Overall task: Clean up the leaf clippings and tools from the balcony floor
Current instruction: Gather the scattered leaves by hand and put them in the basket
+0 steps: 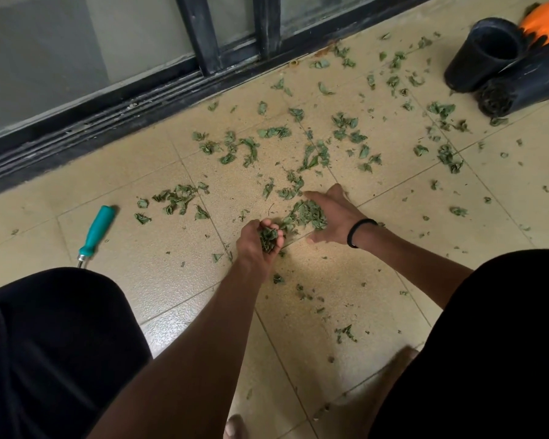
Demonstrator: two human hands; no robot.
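Green leaf clippings (311, 153) lie scattered over the beige tiled balcony floor (346, 280). My left hand (257, 245) is closed around a bunch of clippings (268, 237), held just above the floor. My right hand (333, 213), with a black band at the wrist, rests flat on the tiles, fingers spread, against a small heap of clippings (308, 213). A tool with a teal handle (97, 229) lies on the floor to the left; its metal end is hidden behind my knee.
Two black plastic pots (485, 52) lie on their sides at the top right, with an orange glove (545, 22) behind them. A dark sliding-door track (108, 122) runs along the far edge. My knees in black clothing fill both lower corners.
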